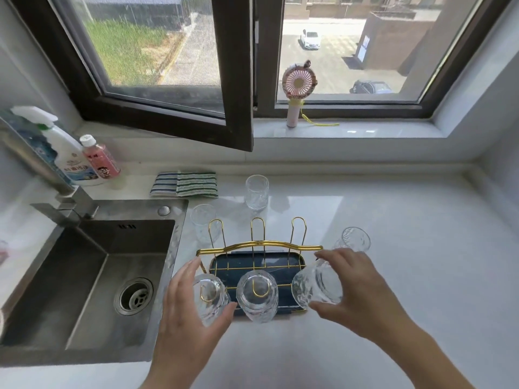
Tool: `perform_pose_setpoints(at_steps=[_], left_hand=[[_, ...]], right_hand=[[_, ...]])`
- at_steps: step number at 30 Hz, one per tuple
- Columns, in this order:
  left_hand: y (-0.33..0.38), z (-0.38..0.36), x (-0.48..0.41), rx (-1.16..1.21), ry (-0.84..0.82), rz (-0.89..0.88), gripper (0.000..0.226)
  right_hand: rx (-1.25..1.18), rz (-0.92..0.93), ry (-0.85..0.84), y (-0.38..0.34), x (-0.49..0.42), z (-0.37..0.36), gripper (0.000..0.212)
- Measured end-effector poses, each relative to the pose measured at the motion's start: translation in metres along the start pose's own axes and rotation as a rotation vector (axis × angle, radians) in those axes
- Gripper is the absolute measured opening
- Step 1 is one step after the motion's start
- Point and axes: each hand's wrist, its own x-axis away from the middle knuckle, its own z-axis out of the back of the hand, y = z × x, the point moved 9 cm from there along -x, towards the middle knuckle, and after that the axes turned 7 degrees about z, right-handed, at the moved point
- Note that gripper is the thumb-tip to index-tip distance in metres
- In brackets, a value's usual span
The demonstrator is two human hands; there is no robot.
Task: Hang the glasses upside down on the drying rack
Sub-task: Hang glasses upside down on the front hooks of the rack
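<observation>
The worktop (393, 220) is carrying a gold drying rack (259, 245) beside the sink (92, 276). The left hand (191, 313) is gripping a glass (209, 301) inverted on the rack's near-left prong; the right hand (356, 284) is grasping a tilted glass (316, 284) at the near-right — a middle glass (257, 297) is hanging between them. Three loose glasses (257, 192) are standing behind and beside the rack.

Home kitchen: steel sink (92, 276) with tap (42, 169) at left, white counter (407, 248), spray bottle (60, 147), folded cloths (184, 184), window (252, 51) at far side overlooking street.
</observation>
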Motion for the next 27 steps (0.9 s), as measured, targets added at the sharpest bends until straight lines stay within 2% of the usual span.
perform_pose_setpoints(at_steps=[4, 10, 12, 13, 15, 17, 18, 19, 21, 23, 25, 27], left_hand=[[-0.019, -0.001, 0.002, 0.013, -0.023, 0.076, 0.09], [-0.03, 0.0, -0.006, 0.056, -0.025, 0.131, 0.092], [-0.029, -0.002, -0.011, 0.068, -0.043, 0.131, 0.093], [-0.028, -0.003, -0.014, 0.07, -0.049, 0.131, 0.092], [-0.025, -0.003, -0.019, 0.08, -0.057, 0.126, 0.089], [-0.023, -0.002, -0.025, 0.089, -0.057, 0.12, 0.085], [-0.023, -0.001, -0.028, 0.09, -0.052, 0.116, 0.085], [-0.022, 0.0, -0.031, 0.093, -0.048, 0.11, 0.086], [-0.021, 0.002, -0.036, 0.104, -0.039, 0.094, 0.086], [-0.02, 0.002, -0.04, 0.107, -0.034, 0.097, 0.082], [-0.02, 0.001, -0.043, 0.096, -0.031, 0.105, 0.075], [-0.02, 0.0, -0.047, 0.08, -0.031, 0.116, 0.07]], right_hand=[[0.038, -0.035, -0.094, 0.012, -0.002, -0.039, 0.082], [0.036, -0.034, -0.044, 0.018, 0.005, -0.051, 0.09], [-0.046, -0.04, -0.041, 0.021, 0.007, -0.047, 0.093], [-0.138, -0.072, -0.012, 0.028, 0.008, -0.042, 0.089], [-0.332, -0.197, 0.144, 0.056, 0.011, -0.027, 0.063], [-0.431, -0.415, 0.375, 0.107, 0.02, -0.018, 0.029], [-0.441, -0.537, 0.432, 0.136, 0.024, -0.022, 0.017], [-0.431, -0.64, 0.418, 0.162, 0.027, -0.033, 0.013], [-0.381, -0.798, 0.255, 0.203, 0.028, -0.067, 0.054], [-0.424, -0.878, 0.2, 0.225, 0.024, -0.092, 0.09], [-0.486, -0.876, 0.221, 0.234, 0.011, -0.107, 0.103], [-0.495, -0.86, 0.247, 0.239, -0.001, -0.115, 0.102]])
